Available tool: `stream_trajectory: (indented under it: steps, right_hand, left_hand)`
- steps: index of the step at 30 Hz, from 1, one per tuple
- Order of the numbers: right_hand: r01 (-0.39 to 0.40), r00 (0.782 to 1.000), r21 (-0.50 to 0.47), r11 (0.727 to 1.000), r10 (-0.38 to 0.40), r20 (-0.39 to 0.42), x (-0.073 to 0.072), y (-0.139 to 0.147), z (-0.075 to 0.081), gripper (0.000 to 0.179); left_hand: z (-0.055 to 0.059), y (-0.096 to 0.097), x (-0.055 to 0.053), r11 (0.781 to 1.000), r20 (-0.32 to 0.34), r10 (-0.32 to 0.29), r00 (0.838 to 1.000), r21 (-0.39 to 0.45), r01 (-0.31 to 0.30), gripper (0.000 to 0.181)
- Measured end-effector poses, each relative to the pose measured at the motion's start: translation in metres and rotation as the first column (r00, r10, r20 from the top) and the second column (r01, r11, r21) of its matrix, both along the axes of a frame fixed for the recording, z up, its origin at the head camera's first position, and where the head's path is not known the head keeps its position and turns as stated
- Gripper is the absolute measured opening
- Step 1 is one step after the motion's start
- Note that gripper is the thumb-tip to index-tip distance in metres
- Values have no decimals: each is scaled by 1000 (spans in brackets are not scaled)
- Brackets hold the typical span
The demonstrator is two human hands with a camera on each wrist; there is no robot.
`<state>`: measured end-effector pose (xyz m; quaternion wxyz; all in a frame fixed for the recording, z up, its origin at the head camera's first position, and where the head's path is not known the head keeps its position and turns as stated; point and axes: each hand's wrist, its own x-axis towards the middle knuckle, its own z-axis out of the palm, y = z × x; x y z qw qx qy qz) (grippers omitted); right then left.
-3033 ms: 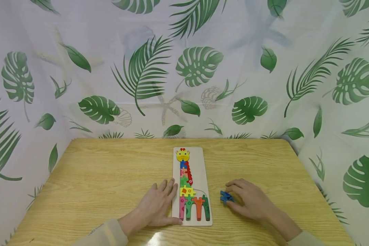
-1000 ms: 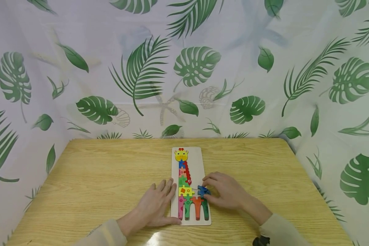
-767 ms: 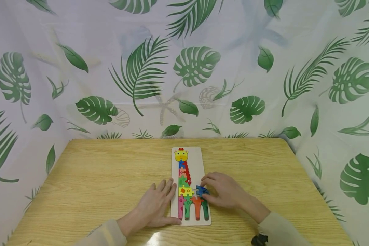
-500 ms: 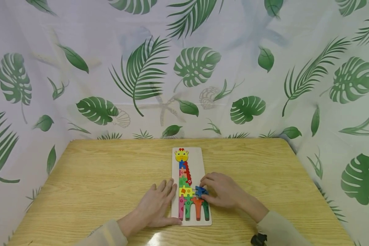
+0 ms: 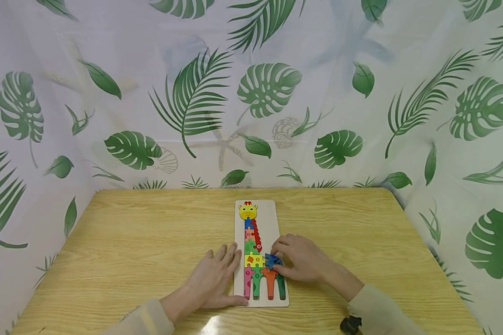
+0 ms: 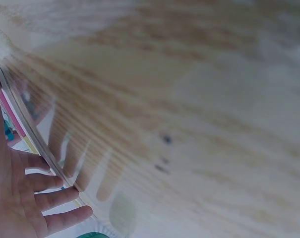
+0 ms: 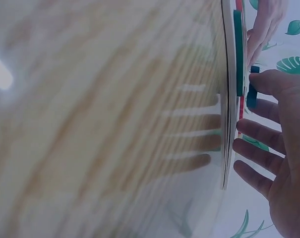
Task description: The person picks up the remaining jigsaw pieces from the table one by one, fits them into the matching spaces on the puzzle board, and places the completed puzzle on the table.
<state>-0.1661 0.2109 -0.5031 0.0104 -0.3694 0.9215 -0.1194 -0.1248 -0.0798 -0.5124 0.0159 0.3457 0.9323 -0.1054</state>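
A pale wooden board (image 5: 270, 218) carries a giraffe jigsaw puzzle (image 5: 253, 260) of several coloured pieces. Along the board's left edge lies my left hand (image 5: 211, 279), fingers spread and thumb at the lower left corner. My right hand (image 5: 303, 260) pinches a blue puzzle piece (image 5: 270, 261) between thumb and index finger, over the body area right of the yellow piece and above the orange and dark green legs. From the right wrist view, the blue piece (image 7: 253, 89) stands slightly off the board and tilted; the other fingers reach past the board's edge.
The wood-grain table (image 5: 151, 232) surrounds the board on all sides. A white leaf-print curtain (image 5: 251, 93) hangs behind and at both sides. A dark object (image 5: 350, 324) sits at the right sleeve's cuff.
My right hand has picked the blue puzzle piece up from the table, carried it left over the board and shifted it slightly further left. My left hand stays in place.
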Motion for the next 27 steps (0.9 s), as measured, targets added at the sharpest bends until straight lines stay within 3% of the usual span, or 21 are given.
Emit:
stream_trajectory:
  steps: [11,21,27]
  right_hand:
    - [5,1000,24,1000,-5,-6,-2,-3,-1,26]
    - [-28,998,23,999,29,-50,-3,-3,-3,24]
    - [-17,999,47,999,19,-32,-3,-5,-3,25]
  left_hand:
    - [1,1,-1,1000,20,8,1000,0,-8,122]
    - [0,0,-1,1000,0,2,1000,-4,-2,122]
    - [0,1,0,1000,2,4,1000,-7,-4,122]
